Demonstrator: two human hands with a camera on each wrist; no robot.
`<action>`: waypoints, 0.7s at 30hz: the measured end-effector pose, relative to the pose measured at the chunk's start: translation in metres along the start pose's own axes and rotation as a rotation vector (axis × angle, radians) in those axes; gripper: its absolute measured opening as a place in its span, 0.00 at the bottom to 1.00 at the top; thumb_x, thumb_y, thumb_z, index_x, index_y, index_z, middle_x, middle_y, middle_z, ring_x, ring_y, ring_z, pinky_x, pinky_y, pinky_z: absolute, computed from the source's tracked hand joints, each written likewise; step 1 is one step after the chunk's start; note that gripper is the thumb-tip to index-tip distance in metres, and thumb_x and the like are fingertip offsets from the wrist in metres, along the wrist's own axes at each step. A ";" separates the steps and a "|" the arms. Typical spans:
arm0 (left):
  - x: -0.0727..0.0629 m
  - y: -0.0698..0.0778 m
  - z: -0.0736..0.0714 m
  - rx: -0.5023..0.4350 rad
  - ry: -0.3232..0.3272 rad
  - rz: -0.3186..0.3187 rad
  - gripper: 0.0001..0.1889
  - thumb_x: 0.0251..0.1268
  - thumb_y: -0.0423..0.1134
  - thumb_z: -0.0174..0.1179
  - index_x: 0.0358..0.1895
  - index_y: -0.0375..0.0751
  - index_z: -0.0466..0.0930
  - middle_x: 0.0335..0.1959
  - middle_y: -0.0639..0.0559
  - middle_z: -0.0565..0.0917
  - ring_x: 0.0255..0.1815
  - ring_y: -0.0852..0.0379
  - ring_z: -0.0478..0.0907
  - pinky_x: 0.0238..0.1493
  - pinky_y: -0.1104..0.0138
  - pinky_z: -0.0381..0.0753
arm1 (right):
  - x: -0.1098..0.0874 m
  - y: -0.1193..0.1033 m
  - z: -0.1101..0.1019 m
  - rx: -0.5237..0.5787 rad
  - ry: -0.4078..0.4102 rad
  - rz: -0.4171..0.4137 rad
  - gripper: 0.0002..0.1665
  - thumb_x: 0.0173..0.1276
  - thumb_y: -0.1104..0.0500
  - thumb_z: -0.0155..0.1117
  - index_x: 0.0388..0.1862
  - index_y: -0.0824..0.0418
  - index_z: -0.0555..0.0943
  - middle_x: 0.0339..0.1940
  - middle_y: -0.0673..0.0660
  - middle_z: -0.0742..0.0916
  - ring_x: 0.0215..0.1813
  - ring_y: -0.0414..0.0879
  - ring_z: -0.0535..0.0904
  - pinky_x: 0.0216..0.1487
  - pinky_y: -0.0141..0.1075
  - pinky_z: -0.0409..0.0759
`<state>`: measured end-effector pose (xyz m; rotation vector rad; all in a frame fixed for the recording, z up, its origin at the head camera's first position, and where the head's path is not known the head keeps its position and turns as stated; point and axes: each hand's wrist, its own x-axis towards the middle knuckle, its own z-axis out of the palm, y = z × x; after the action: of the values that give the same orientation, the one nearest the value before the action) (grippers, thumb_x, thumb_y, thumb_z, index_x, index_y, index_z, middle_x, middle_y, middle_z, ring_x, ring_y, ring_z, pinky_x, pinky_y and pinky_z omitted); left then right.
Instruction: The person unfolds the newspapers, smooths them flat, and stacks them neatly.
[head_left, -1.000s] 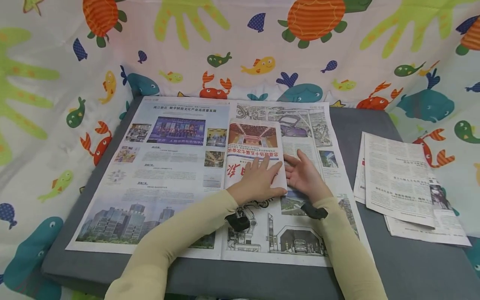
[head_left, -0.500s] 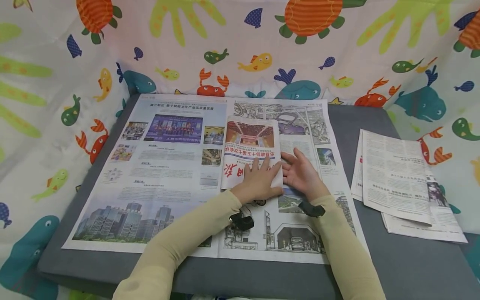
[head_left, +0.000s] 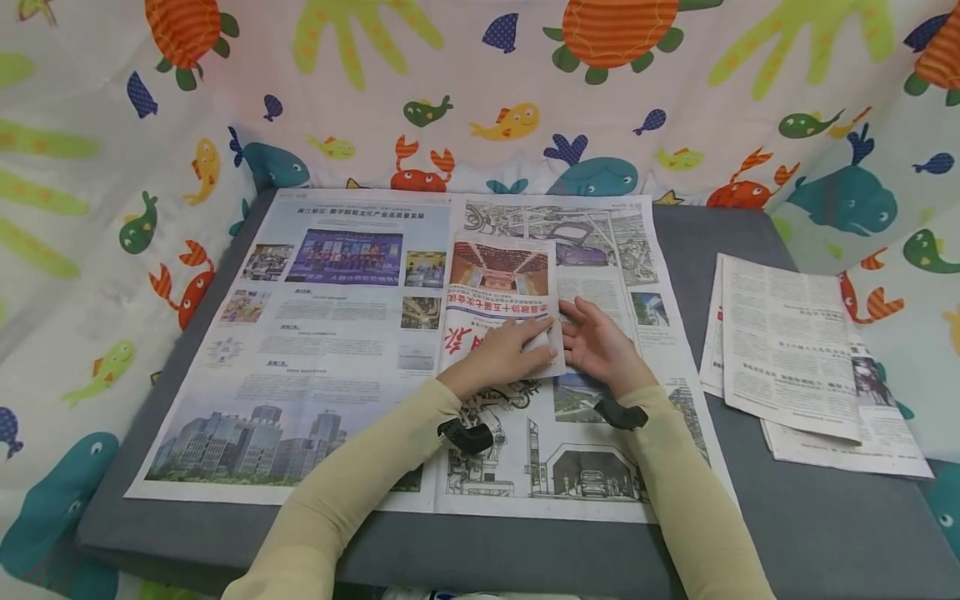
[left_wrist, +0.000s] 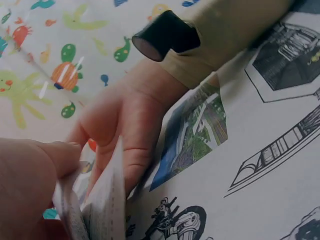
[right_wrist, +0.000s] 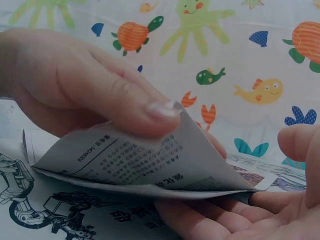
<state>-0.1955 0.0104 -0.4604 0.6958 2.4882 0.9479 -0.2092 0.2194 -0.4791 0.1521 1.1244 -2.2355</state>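
Observation:
A narrow folded newspaper (head_left: 501,268), with a red hall photo and red masthead characters, lies on a wide spread newspaper (head_left: 337,333). My left hand (head_left: 497,357) reaches across its near right part. In the right wrist view, the thumb of that left hand (right_wrist: 95,95) pinches the upper layers, raised off the lower ones so the folded edge gapes. My right hand (head_left: 603,346) is turned palm up at the right edge. Its loosely extended fingers (right_wrist: 195,217) lie under the lower layer, and its thumb stands apart from the paper.
More folded newspapers (head_left: 795,350) are stacked loosely on the right of the grey table (head_left: 750,500). A cloth with printed sea animals (head_left: 480,67) hangs behind and at both sides. Black wrist cameras (head_left: 468,435) are strapped over both sleeves.
My left hand has gone from flat, spread fingers on the folded newspaper to pinching its right edge. My right hand stays beside that edge. The head view has shifted slightly.

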 end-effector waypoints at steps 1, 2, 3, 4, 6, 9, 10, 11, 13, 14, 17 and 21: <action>-0.001 0.000 -0.001 -0.037 0.008 -0.002 0.31 0.80 0.55 0.48 0.81 0.56 0.57 0.78 0.44 0.69 0.80 0.37 0.61 0.76 0.43 0.63 | 0.000 0.000 0.000 -0.008 0.002 -0.002 0.42 0.85 0.40 0.34 0.86 0.52 0.33 0.54 0.51 0.84 0.52 0.42 0.87 0.48 0.39 0.86; -0.002 -0.001 -0.001 -0.074 0.021 -0.003 0.30 0.80 0.54 0.47 0.81 0.56 0.58 0.76 0.43 0.70 0.77 0.40 0.66 0.73 0.47 0.68 | 0.000 0.000 0.000 -0.017 0.004 -0.004 0.42 0.85 0.40 0.33 0.86 0.53 0.33 0.54 0.51 0.85 0.52 0.42 0.87 0.49 0.39 0.86; -0.003 -0.001 -0.002 -0.117 0.025 -0.010 0.30 0.81 0.54 0.47 0.81 0.56 0.59 0.72 0.40 0.75 0.70 0.41 0.73 0.67 0.49 0.73 | -0.001 0.000 0.001 -0.023 0.004 -0.005 0.42 0.85 0.40 0.33 0.86 0.53 0.33 0.54 0.51 0.85 0.52 0.42 0.87 0.49 0.39 0.86; -0.003 -0.001 -0.003 -0.157 0.040 -0.021 0.29 0.81 0.54 0.47 0.80 0.57 0.60 0.70 0.39 0.77 0.63 0.44 0.77 0.60 0.53 0.76 | -0.001 0.001 0.001 -0.028 0.003 -0.007 0.42 0.85 0.41 0.33 0.86 0.53 0.33 0.53 0.51 0.85 0.52 0.42 0.87 0.49 0.39 0.86; -0.006 -0.001 -0.005 -0.262 0.072 -0.057 0.27 0.82 0.54 0.46 0.79 0.56 0.64 0.66 0.39 0.80 0.53 0.48 0.80 0.52 0.57 0.77 | 0.000 0.001 0.001 -0.037 0.003 -0.011 0.41 0.85 0.42 0.32 0.86 0.54 0.33 0.52 0.51 0.86 0.52 0.42 0.87 0.49 0.39 0.86; -0.010 -0.001 -0.016 -0.461 0.179 -0.139 0.24 0.82 0.52 0.48 0.75 0.54 0.70 0.63 0.41 0.82 0.47 0.52 0.78 0.51 0.61 0.76 | 0.001 0.003 0.001 -0.021 0.016 -0.010 0.36 0.86 0.45 0.34 0.85 0.54 0.41 0.51 0.52 0.86 0.51 0.43 0.86 0.48 0.39 0.86; -0.012 -0.001 -0.022 -0.539 0.231 -0.162 0.23 0.82 0.50 0.49 0.73 0.50 0.73 0.65 0.44 0.81 0.52 0.54 0.78 0.54 0.62 0.75 | 0.002 0.004 0.001 -0.013 0.023 -0.009 0.33 0.86 0.46 0.35 0.83 0.53 0.46 0.51 0.53 0.85 0.51 0.44 0.86 0.47 0.39 0.86; -0.015 -0.001 -0.030 -0.621 0.281 -0.192 0.22 0.81 0.49 0.50 0.71 0.48 0.75 0.64 0.44 0.81 0.53 0.54 0.77 0.57 0.62 0.75 | 0.002 0.004 0.001 -0.008 0.030 -0.010 0.29 0.86 0.48 0.36 0.80 0.53 0.51 0.51 0.53 0.85 0.51 0.44 0.86 0.47 0.39 0.86; -0.023 -0.003 -0.047 -0.769 0.381 -0.253 0.21 0.81 0.49 0.51 0.70 0.48 0.77 0.64 0.45 0.81 0.55 0.56 0.76 0.60 0.62 0.75 | 0.003 0.005 0.002 0.001 0.044 -0.014 0.21 0.86 0.50 0.37 0.72 0.52 0.59 0.51 0.53 0.85 0.50 0.44 0.86 0.46 0.39 0.86; -0.027 -0.005 -0.057 -0.868 0.428 -0.261 0.21 0.81 0.47 0.51 0.70 0.46 0.76 0.66 0.45 0.80 0.56 0.56 0.76 0.62 0.62 0.76 | 0.003 0.005 0.002 0.001 0.047 -0.017 0.18 0.86 0.50 0.38 0.69 0.51 0.62 0.50 0.52 0.84 0.50 0.44 0.86 0.46 0.39 0.86; -0.045 -0.014 -0.082 -1.146 0.548 -0.265 0.23 0.81 0.46 0.50 0.73 0.45 0.71 0.64 0.46 0.79 0.57 0.57 0.77 0.63 0.61 0.79 | 0.003 0.004 0.003 -0.016 0.057 -0.039 0.16 0.86 0.53 0.39 0.67 0.50 0.63 0.49 0.50 0.85 0.49 0.42 0.86 0.45 0.38 0.87; -0.073 -0.035 -0.103 -1.451 0.668 -0.161 0.24 0.84 0.43 0.45 0.77 0.42 0.62 0.68 0.50 0.73 0.67 0.56 0.74 0.70 0.62 0.76 | 0.004 0.004 0.006 -0.062 0.066 -0.057 0.28 0.86 0.59 0.39 0.80 0.54 0.52 0.48 0.48 0.86 0.46 0.41 0.85 0.42 0.36 0.86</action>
<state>-0.1999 -0.1060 -0.4003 -0.3602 1.4341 2.6477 -0.2090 0.2113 -0.4798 0.1712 1.2459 -2.2575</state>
